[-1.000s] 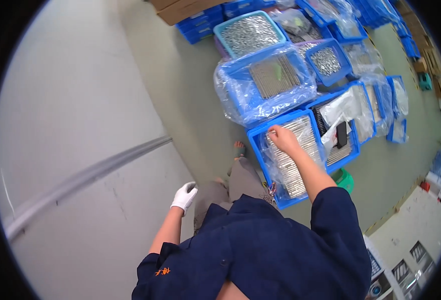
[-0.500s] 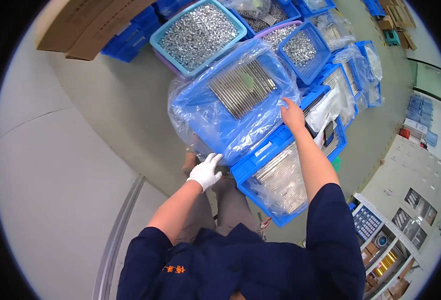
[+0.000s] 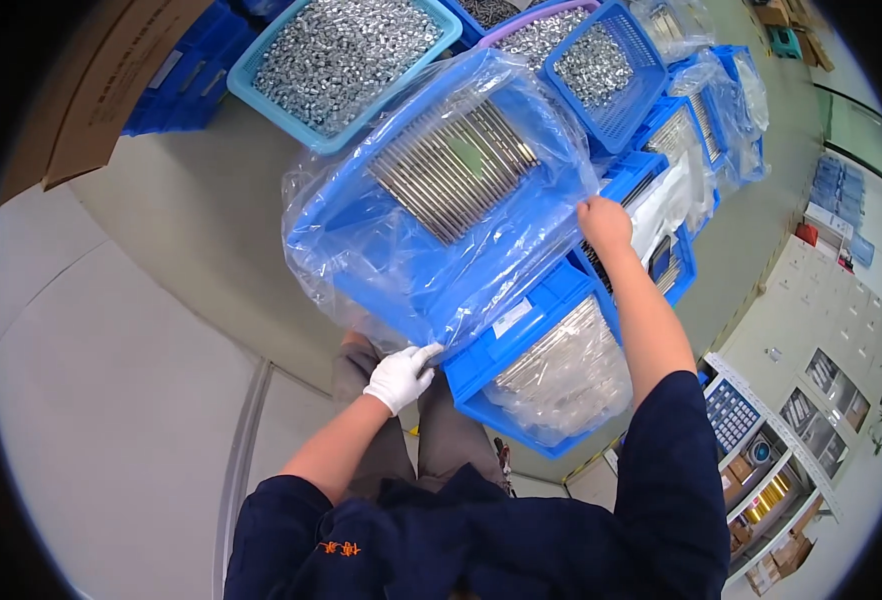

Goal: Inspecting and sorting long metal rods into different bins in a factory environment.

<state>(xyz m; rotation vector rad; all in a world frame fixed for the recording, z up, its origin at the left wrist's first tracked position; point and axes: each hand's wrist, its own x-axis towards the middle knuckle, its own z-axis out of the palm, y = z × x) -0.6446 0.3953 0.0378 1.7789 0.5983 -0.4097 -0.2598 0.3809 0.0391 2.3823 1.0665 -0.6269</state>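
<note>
Before me a blue crate (image 3: pixel 361 262), lined with a clear plastic bag (image 3: pixel 506 285), sits tilted. Inside it a row of shiny metal rods (image 3: pixel 441 185) lies side by side, with a small green piece (image 3: pixel 469 155) on top. My left hand (image 3: pixel 399 380), in a white glove, is closed at the crate's near corner, its fingertips on the bag's edge. My right hand (image 3: pixel 606 224), bare, is closed on the bag at the crate's right corner. Whether either hand also grips the rim under the plastic is hidden.
A second blue crate (image 3: pixel 481 370) of plastic-covered rods stands close at the right. Beyond are a light-blue basket (image 3: pixel 244 78) of small metal parts and a blue mesh basket (image 3: pixel 651 90). Cardboard boxes (image 3: pixel 101 90) stand far left, shelving (image 3: pixel 771 430) at right.
The lined crate has come nearer and to the left, and looks larger. My right hand has gone from pointing fingers to a closed grip at its corner; my left hand has closed at the near corner.
</note>
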